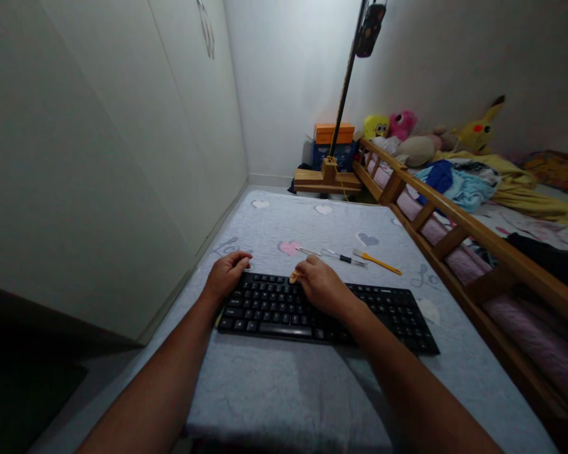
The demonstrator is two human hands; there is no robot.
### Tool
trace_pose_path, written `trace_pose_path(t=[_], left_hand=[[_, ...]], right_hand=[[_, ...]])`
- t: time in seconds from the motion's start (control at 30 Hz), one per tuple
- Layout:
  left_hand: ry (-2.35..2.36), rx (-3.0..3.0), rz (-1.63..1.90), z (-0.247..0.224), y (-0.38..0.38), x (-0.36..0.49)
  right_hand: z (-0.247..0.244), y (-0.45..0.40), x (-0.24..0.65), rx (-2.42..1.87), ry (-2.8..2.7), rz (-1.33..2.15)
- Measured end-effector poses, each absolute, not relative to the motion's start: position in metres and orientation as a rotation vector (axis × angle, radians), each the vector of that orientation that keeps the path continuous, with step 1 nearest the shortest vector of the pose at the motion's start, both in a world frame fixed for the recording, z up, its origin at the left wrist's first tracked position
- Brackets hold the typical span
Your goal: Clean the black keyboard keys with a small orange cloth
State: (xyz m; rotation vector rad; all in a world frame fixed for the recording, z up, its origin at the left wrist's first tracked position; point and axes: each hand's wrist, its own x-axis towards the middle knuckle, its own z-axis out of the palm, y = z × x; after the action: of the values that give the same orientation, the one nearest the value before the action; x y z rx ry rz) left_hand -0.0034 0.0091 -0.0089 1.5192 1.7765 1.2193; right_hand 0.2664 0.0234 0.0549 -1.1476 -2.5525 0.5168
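Observation:
A black keyboard (274,309) lies on a pale blue cloth with heart prints (274,372). My right hand (319,284) is closed on a small orange-tan cloth (295,276) at the keyboard's top row, covering some keys. At the keyboard's upper left corner rests my left hand (227,274), its fingers curled together; whether anything is between them is hidden. Beyond the right hand lie a thin metal tool (308,251), a tool with a black grip (345,258) and a brush with a yellow handle (381,262).
On the right runs a wooden bed rail (447,211), with bedding and plush toys behind it. A wooden stand (329,180) with a black pole and an orange box (334,133) are past the far edge. White cabinet doors (123,157) line the left.

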Motion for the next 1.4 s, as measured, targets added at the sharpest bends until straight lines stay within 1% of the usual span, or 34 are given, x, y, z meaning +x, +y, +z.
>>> trace_pose_path(t=[0.1, 0.2, 0.43, 0.8, 0.9, 1.07, 1.17, 1.27, 1.4], left_hand=[[1.768, 1.499, 1.205, -0.008, 0.009, -0.003], [1.750, 1.491, 1.164, -0.009, 0.009, -0.004], [1.751, 1.496, 1.134, -0.011, 0.011, -0.005], [1.795, 1.485, 1.185, -0.012, 0.015, -0.007], [1.799, 1.489, 1.195, -0.013, 0.017, -0.008], [1.814, 1.480, 1.169, -0.013, 0.017, -0.007], [1.797, 1.462, 1.164, -0.011, 0.016, -0.006], [1.781, 1.447, 1.156, -0.010, 0.016, -0.006], [1.797, 1.465, 1.157, -0.011, 0.017, -0.007]], right_hand=[[0.050, 0.021, 0.255, -1.119, -2.583, 0.526], [0.049, 0.019, 0.264, -1.132, -2.590, 0.556], [0.055, 0.014, 0.315, -1.298, -2.559, 0.526], [0.058, 0.017, 0.389, -1.617, -2.475, 0.415], [0.058, 0.018, 0.380, -1.528, -2.413, 0.416], [0.049, 0.017, 0.330, -1.295, -2.361, 0.443], [0.042, 0.016, 0.309, -1.248, -2.388, 0.476], [0.036, 0.016, 0.310, -1.290, -2.414, 0.479], [0.035, 0.017, 0.334, -1.339, -2.398, 0.450]])
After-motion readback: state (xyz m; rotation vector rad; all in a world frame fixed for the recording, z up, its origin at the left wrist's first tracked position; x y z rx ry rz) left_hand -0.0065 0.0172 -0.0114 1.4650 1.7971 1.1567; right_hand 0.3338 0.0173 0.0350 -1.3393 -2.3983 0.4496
